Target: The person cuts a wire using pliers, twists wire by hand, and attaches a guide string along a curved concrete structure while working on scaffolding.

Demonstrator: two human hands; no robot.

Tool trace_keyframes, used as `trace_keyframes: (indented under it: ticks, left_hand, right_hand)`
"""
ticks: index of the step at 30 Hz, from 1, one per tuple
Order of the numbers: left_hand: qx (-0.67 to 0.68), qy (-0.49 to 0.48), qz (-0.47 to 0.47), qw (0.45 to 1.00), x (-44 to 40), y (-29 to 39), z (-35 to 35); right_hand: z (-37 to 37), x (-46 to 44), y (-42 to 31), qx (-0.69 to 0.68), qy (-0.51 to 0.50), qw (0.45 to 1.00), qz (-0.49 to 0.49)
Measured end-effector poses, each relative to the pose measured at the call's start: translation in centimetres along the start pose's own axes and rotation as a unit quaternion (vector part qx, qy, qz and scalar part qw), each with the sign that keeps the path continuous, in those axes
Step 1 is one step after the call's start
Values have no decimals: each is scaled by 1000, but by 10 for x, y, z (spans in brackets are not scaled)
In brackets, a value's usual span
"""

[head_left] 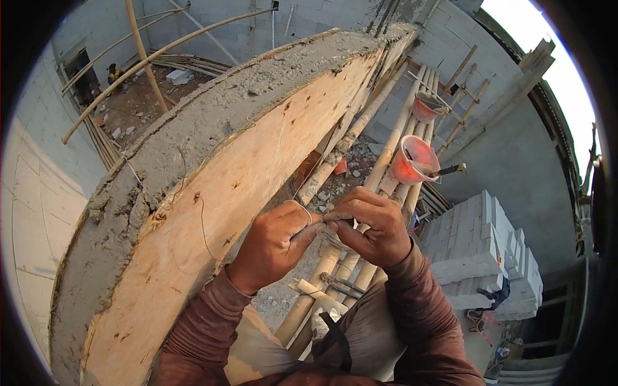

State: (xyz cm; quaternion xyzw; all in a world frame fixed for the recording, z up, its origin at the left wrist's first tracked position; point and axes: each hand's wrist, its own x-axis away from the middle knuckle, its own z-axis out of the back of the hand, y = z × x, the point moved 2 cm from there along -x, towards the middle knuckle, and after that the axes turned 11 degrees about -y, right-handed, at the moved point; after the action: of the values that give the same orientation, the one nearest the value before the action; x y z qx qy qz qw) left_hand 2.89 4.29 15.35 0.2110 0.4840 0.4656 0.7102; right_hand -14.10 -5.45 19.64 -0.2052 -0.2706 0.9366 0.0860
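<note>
My left hand and my right hand meet in front of me, fingers pinched together. A thin wire loops up from between the left fingers, and the right fingertips press against the same spot. What exactly lies between the fingertips is mostly hidden. Left of the hands runs a plywood form board with wet grey concrete along its top. Loose wire ends hang over the board. Below the hands, a dark metal hand tool rests on the bamboo poles.
Bamboo scaffold poles lie under my legs and stretch ahead. Two red buckets stand on them: a nearer bucket with a tool handle across it and a farther bucket. White blocks are stacked below right. A person is far left.
</note>
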Motion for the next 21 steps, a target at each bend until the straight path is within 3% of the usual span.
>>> trace_keyframes:
  ticks: [5,9,14,18,21]
  left_hand:
    - [172,-14,43,984,3,-13,-5]
    - [413,-66,155,895,5,-8,-6]
    - [611,-40,133,779,8,-10,0]
    - [655,-53,111,745,8,-14,-4]
    - [687,-55,94,718,7,-13,-8]
  right_hand:
    - [-6,-4,10,-124,29,991,-43]
    - [-14,2,43,-267,72,950,-147]
    - [-14,4,44,-324,-79,910,-246]
    - [-28,1,47,-390,-112,884,-232]
    - [-46,-4,45,-390,-98,904,-147]
